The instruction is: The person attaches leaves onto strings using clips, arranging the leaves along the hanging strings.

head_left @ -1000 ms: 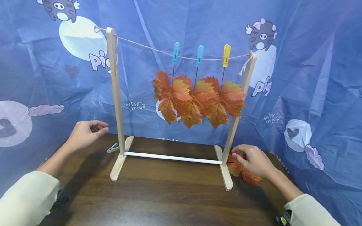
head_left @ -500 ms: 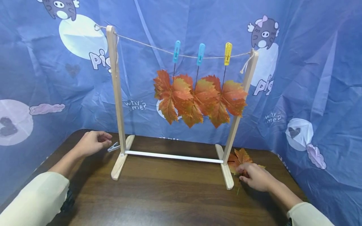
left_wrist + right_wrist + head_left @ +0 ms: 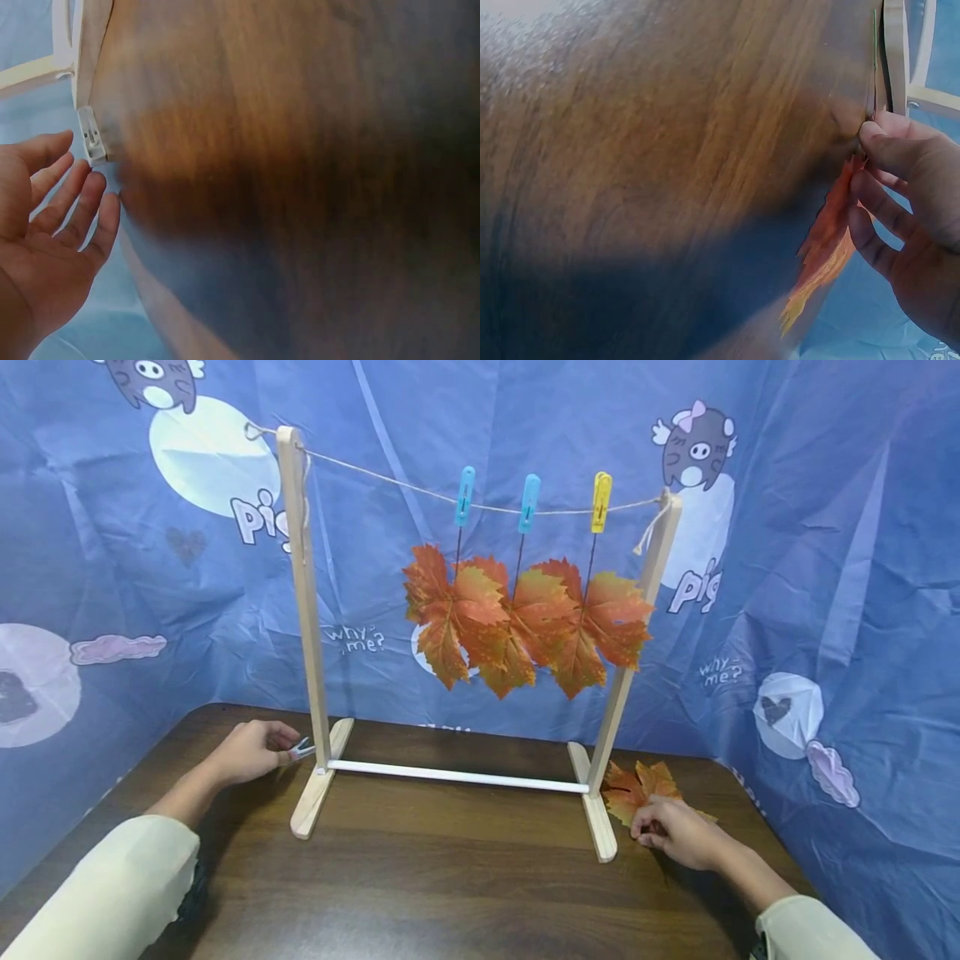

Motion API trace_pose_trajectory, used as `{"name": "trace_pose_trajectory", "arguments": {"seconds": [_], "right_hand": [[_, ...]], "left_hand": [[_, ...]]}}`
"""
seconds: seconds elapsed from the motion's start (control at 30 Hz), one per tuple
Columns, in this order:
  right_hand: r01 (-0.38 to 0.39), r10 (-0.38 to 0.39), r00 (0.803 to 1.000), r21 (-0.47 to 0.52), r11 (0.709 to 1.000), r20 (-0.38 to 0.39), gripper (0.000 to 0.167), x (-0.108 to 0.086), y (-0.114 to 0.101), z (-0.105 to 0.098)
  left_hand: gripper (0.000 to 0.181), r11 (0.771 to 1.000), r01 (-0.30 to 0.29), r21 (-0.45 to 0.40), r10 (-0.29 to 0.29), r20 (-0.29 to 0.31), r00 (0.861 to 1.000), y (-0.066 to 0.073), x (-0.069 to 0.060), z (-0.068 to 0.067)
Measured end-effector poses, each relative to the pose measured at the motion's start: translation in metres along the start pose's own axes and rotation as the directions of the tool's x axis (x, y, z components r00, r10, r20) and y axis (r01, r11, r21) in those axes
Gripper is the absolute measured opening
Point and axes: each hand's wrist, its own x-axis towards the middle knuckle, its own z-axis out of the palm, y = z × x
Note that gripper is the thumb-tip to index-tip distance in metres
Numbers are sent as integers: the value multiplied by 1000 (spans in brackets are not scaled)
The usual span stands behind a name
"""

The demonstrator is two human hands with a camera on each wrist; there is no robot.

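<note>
At the left, my left hand [image 3: 251, 753] is at a pale clothespin [image 3: 303, 749] lying by the rack's left foot. In the left wrist view its fingers are loosely spread, with the fingertips close to the clothespin [image 3: 91, 136] and not closed round it. My right hand [image 3: 682, 833] is beside the rack's right foot, over an orange artificial leaf [image 3: 633, 789]. Thumb and forefinger pinch that leaf's thin stem in the right wrist view, the leaf [image 3: 829, 229] hanging below them. Part of the leaf is hidden behind the hand in the head view.
A wooden rack [image 3: 309, 610] stands mid-table with a string [image 3: 375, 472] between its posts. Three orange leaves [image 3: 450, 618] hang there from two blue clothespins [image 3: 465, 497] and a yellow clothespin [image 3: 601, 503]. A white rod [image 3: 457, 776] joins the feet. Blue cloth [image 3: 862, 568] surrounds the table.
My left hand has come down and rightward to the pale clothespin. My right hand has moved down and right over the leaf, now pinching its stem; the leaf has shifted slightly.
</note>
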Motion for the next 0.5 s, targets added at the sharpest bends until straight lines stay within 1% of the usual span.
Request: {"name": "trace_pose_trajectory", "arguments": {"seconds": [0.13, 0.33, 0.5], "right_hand": [[-5, 5, 1000, 15, 1000, 4, 21, 1, 1, -1], [21, -21, 1000, 54, 998, -5, 22, 3, -4, -2], [-13, 11, 1000, 122, 992, 12, 17, 6, -9, -6]], "left_hand": [[34, 1000, -11, 17, 11, -9, 1000, -2, 1, 3], [41, 999, -33, -1, 33, -18, 999, -4, 5, 7], [45, 1000, -26, 0, 26, -23, 999, -3, 5, 11]]}}
